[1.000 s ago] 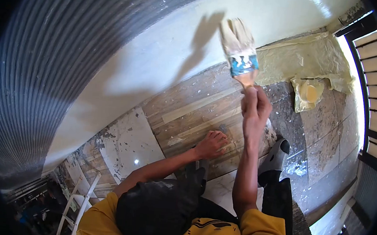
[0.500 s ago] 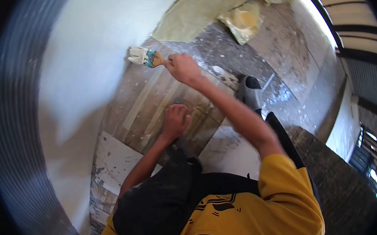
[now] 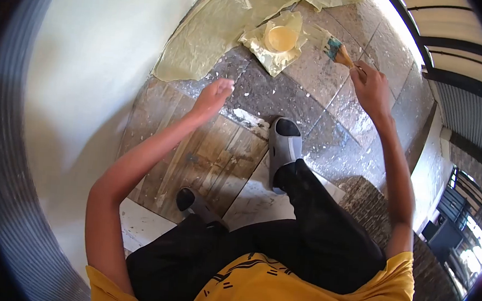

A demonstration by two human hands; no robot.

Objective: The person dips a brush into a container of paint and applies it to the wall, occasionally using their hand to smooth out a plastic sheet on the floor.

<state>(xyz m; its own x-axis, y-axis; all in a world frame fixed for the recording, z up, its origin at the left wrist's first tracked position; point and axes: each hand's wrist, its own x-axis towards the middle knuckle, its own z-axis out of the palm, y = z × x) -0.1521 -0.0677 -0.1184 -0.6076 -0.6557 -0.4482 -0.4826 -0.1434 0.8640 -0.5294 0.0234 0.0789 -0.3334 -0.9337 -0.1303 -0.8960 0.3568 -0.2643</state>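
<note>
My right hand [image 3: 371, 88] grips the wooden handle of a paintbrush [image 3: 342, 55]. Its band is smeared with teal, and the pale bristles point left toward the tub, over the floor tiles. My left hand [image 3: 213, 100] hovers over the floor near the wall, its fingers loosely curled in with nothing visible in them. Left of the brush, a round tub [image 3: 282, 39] of cream-coloured paint sits on a crumpled, paint-stained plastic sheet [image 3: 278, 63].
A pale wall [image 3: 92, 45] rises on the left. Yellowish plastic sheeting [image 3: 194, 55] lies along its foot. My grey shoes [image 3: 286, 148] stand on paint-spattered, mixed tiles [image 3: 195, 164]. A rough stone-like edge [image 3: 363, 201] lies at the right, and dark bars [image 3: 460, 45] at the upper right.
The brush in my right hand has moved from the wall to the right, near the paint tub. My left hand has lifted off my shoe and moved forward. The view has shifted.
</note>
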